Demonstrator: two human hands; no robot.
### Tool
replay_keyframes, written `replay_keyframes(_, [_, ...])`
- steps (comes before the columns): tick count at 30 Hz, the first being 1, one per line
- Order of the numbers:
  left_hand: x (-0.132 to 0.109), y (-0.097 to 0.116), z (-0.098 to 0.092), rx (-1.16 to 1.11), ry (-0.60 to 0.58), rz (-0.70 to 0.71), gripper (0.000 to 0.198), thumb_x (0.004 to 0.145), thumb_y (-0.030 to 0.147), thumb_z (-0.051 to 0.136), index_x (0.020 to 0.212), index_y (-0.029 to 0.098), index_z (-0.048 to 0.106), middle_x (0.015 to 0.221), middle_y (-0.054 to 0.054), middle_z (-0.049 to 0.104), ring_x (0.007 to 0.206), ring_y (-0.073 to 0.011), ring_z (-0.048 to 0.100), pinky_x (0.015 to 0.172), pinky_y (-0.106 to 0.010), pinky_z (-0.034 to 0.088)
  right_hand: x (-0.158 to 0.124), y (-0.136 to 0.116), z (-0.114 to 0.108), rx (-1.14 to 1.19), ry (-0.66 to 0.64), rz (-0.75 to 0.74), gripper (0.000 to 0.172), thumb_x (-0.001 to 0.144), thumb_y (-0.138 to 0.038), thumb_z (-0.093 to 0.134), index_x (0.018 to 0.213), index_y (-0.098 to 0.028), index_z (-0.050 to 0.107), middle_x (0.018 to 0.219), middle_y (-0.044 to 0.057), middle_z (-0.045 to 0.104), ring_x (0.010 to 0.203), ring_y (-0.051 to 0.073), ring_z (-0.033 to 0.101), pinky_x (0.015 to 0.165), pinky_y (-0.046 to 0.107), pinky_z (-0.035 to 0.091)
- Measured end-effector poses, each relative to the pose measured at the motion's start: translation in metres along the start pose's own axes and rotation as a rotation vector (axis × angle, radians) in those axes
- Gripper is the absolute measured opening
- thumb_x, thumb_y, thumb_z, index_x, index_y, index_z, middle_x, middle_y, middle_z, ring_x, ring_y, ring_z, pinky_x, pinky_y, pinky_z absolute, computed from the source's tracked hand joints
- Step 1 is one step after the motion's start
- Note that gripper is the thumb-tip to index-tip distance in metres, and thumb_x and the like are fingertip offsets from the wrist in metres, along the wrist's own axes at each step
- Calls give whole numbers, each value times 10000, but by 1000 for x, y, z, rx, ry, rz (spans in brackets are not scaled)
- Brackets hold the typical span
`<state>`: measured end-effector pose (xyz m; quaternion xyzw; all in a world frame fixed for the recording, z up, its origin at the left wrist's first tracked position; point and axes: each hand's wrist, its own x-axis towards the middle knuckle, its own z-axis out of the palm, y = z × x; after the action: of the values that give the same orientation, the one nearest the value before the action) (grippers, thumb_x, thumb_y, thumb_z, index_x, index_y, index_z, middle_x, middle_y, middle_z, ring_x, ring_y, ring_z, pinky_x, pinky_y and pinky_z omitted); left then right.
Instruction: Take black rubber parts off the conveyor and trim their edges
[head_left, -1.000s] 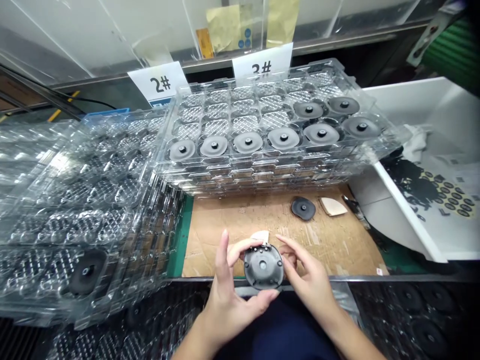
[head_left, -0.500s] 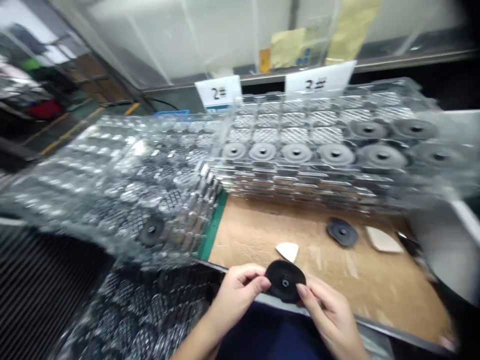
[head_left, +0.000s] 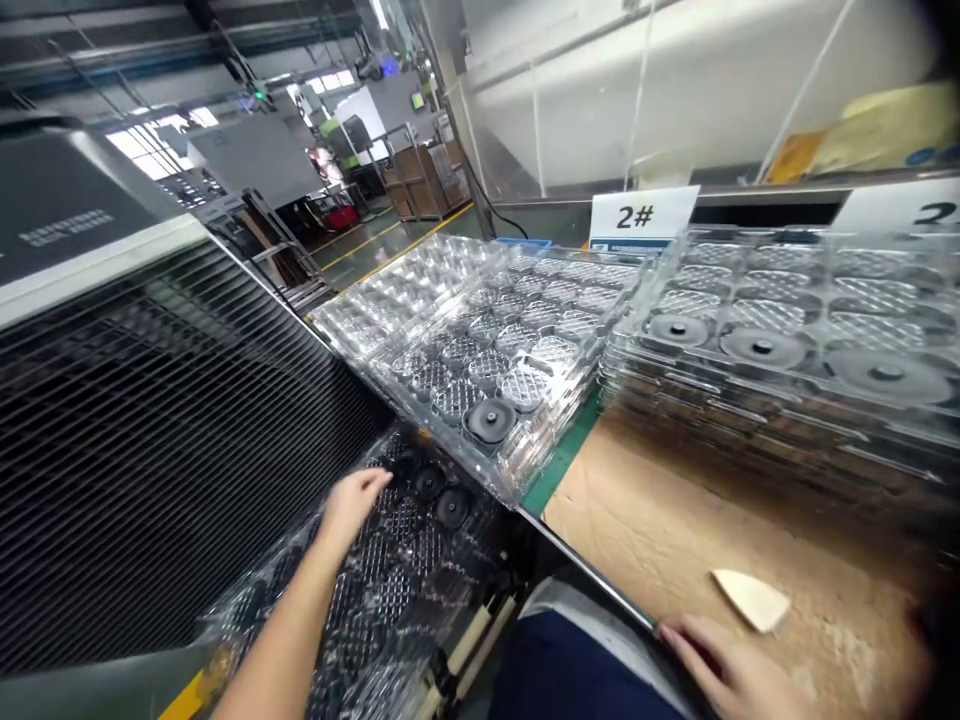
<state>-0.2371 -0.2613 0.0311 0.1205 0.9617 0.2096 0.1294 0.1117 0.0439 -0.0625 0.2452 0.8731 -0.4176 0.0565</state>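
My left hand (head_left: 351,510) reaches over a lower clear tray (head_left: 397,590), thumb and fingertips pinched together. Whether something dark sits in that pinch cannot be made out against the dark tray. Just right of the fingertips, two black rubber-looking discs (head_left: 452,508) lie in the tray's pockets. My right hand (head_left: 731,665) is at the front metal edge (head_left: 592,570) of the workbench, its thumb and finger closed on that edge. A pale, pointed, wedge-shaped piece (head_left: 751,598) lies on the brown board (head_left: 637,510) beyond it.
An upper clear tray (head_left: 517,330) has one grey-black disc (head_left: 490,420) in its near corner pocket. Stacked clear trays (head_left: 675,375) with discs stand right, behind them a "2#" sign (head_left: 643,218). A black ribbed panel (head_left: 172,450) rises at left.
The view has swung left. My hands, which held a black disc between them, have parted: the left reached out over the lower tray, the right moved to the workbench edge.
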Motion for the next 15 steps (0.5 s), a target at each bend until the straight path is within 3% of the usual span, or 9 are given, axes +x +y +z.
replay_keyframes(4, [59, -31, -16, 88, 177, -20, 317, 833, 318, 509, 1117, 178, 526, 1185, -87, 541, 1005, -226, 551, 827, -451, 472, 3, -5, 0, -2, -41, 84, 385, 859, -515, 348, 810, -301, 665, 924, 17, 700, 869, 237, 642, 772, 320, 491])
replay_keyframes(8, [97, -42, 2, 100, 203, 3, 321, 829, 314, 519, 1114, 167, 525, 1144, -82, 561, 966, -219, 569, 794, -435, 490, 3, -8, 4, -27, 7, 104, 398, 856, -515, 343, 824, -288, 667, 889, 22, 707, 829, 230, 649, 737, 292, 486])
replay_keyframes(12, [104, -56, 19, 72, 281, 45, 324, 830, 310, 517, 1123, 172, 520, 1163, -86, 552, 982, -220, 563, 808, -443, 483, 4, -12, 8, -63, 24, 118, 384, 855, -473, 337, 803, -259, 651, 862, 22, 702, 810, 221, 646, 703, 281, 480])
replay_keyframes(15, [79, -68, 23, 16, 349, 117, 337, 831, 319, 510, 1139, 181, 516, 1253, -97, 503, 1096, -253, 505, 897, -500, 421, 6, -20, 7, -108, 21, 144, 380, 886, -411, 305, 812, -233, 632, 852, 25, 692, 802, 203, 637, 713, 287, 468])
